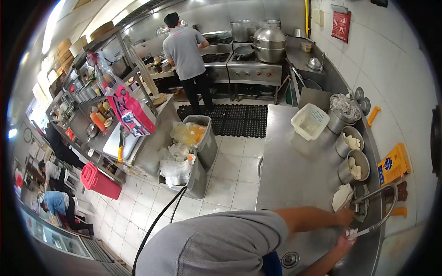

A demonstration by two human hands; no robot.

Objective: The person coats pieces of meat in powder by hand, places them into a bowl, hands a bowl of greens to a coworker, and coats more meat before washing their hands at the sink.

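Note:
My left hand (344, 216) reaches to the base of the curved metal faucet (389, 207) at the sink's wall side. Its fingers are too small and partly hidden to make out their grip. My right hand (343, 242) is just below it, close to the spout's end. Something small and whitish (351, 233) shows at its fingertips; I cannot tell whether it is water, suds or a solid thing. A cream-coloured cloth (342, 197) lies beside my left hand, and a greyish cloth (362, 207) lies behind the faucet.
Metal pots (344, 171) holding pale cloths line the wall side of the steel counter (294, 161), near a white perforated basket (310, 121). A drain (290, 260) is below my arms. Grey bins (198, 179) stand behind me. A co-worker (186, 53) stands at the stove.

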